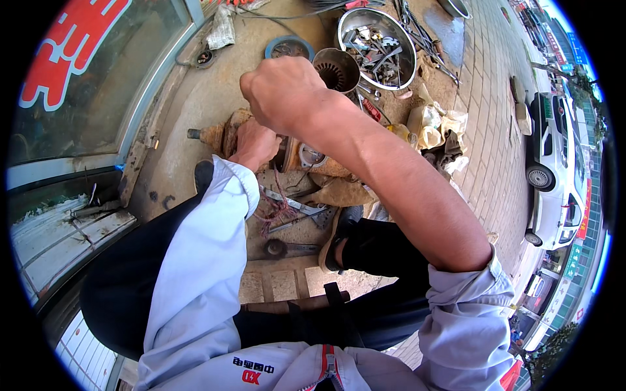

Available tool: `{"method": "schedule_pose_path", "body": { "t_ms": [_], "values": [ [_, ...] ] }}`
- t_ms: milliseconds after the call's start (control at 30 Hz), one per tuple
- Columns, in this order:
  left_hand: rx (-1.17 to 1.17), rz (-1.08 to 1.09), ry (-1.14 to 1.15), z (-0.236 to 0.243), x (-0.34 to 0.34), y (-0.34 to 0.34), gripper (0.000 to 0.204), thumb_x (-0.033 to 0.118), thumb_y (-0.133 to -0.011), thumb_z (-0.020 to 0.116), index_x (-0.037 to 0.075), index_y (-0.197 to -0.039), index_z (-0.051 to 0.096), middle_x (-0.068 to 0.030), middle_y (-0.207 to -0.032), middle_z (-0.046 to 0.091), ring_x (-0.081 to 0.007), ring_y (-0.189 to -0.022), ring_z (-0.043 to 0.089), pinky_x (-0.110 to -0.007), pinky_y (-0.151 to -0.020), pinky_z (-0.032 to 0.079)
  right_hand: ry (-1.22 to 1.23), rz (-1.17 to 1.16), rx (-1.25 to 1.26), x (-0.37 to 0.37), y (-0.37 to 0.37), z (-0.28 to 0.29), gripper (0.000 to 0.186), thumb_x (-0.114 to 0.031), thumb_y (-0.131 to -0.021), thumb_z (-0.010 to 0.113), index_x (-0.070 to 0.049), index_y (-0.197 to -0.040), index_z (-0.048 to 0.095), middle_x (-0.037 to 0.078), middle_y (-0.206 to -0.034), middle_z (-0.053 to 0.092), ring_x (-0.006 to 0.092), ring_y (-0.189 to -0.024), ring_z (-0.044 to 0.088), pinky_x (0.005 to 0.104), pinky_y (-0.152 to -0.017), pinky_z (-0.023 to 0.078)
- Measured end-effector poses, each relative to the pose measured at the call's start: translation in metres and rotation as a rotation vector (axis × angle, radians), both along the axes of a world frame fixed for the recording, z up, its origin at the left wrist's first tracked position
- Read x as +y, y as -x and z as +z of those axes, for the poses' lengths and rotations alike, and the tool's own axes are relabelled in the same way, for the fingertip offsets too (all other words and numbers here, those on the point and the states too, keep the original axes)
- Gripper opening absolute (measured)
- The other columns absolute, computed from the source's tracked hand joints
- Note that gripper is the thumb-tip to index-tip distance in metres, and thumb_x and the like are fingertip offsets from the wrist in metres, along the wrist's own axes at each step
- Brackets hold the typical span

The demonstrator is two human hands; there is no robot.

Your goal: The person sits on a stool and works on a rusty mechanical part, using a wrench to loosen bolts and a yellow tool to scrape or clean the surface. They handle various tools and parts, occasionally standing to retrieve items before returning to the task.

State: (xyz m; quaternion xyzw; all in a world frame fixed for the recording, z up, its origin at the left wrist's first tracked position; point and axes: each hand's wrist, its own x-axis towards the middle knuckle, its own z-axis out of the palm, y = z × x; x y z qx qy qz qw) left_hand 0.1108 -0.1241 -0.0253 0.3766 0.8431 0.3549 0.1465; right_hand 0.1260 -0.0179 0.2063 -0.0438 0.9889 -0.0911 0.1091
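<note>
My right hand (282, 91) is raised in a closed fist, its back toward me; anything inside its fingers is hidden. Lower down, my left hand (256, 144) is closed against a rusty orange-brown machine part (212, 137) that lies on the ground, a stub of shaft sticking out at its left end. What the left fingers grip cannot be made out. Right of that hand, a round metal opening (312, 156) shows in the rusty body. A reddish cord (280, 202) hangs in front of it, over flat metal pieces (293, 205).
Beyond my right fist stand a slotted metal cylinder (336, 68), a blue-rimmed dish (288, 42) and a steel bowl (413, 62) of metal parts. A ring-ended metal tool (276, 247) lies between my feet. A glazed door (98, 85) is left; a white car (561, 169) stands right.
</note>
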Motion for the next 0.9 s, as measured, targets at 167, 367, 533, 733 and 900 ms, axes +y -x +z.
{"method": "schedule_pose_path", "body": {
  "t_ms": [167,367,533,733,900],
  "values": [
    [0.140,-0.032,0.014,0.005,-0.002,0.000,0.032,0.015,-0.077,0.075,0.008,-0.107,0.067,-0.0173,-0.101,0.069,-0.0403,-0.100,0.064,-0.051,-0.084,0.051,0.102,-0.062,-0.026,-0.004,0.005,-0.007,0.015,-0.007,-0.079,0.062,0.002,-0.090,0.068,0.025,-0.090,0.070,0.0421,-0.089,0.069,0.0477,-0.079,0.056],
    [0.111,-0.138,0.201,0.032,-0.001,0.001,0.025,0.018,-0.073,0.080,0.007,-0.093,0.070,-0.0140,-0.095,0.069,-0.0360,-0.097,0.066,-0.048,-0.083,0.052,0.263,-0.171,-0.023,0.022,-0.001,-0.010,0.021,-0.007,-0.077,0.060,0.009,-0.089,0.064,0.032,-0.093,0.066,0.0471,-0.095,0.065,0.0494,-0.083,0.053],
    [0.098,-0.153,0.252,0.036,0.000,0.002,0.026,0.019,-0.073,0.081,0.008,-0.093,0.071,-0.0116,-0.094,0.070,-0.0340,-0.097,0.066,-0.047,-0.082,0.053,0.242,-0.186,0.006,0.035,0.002,-0.018,0.019,-0.006,-0.077,0.059,0.007,-0.090,0.064,0.031,-0.096,0.066,0.0452,-0.098,0.065,0.0487,-0.085,0.052],
    [0.088,-0.166,0.252,0.035,-0.001,0.003,0.028,0.021,-0.073,0.083,0.007,-0.093,0.069,-0.0161,-0.094,0.070,-0.0384,-0.095,0.066,-0.049,-0.080,0.052,0.210,-0.188,-0.018,0.045,0.007,-0.025,0.025,-0.011,-0.080,0.062,0.002,-0.100,0.067,0.027,-0.102,0.069,0.0426,-0.102,0.066,0.0458,-0.089,0.053],
    [0.111,-0.167,0.251,0.028,-0.001,0.004,0.028,0.020,-0.073,0.083,0.007,-0.093,0.069,-0.0158,-0.095,0.071,-0.0381,-0.095,0.066,-0.049,-0.081,0.052,0.121,-0.232,-0.077,0.038,0.008,-0.011,0.027,-0.014,-0.082,0.063,-0.001,-0.105,0.069,0.024,-0.103,0.070,0.0409,-0.102,0.068,0.0450,-0.090,0.054]
  ]
}}
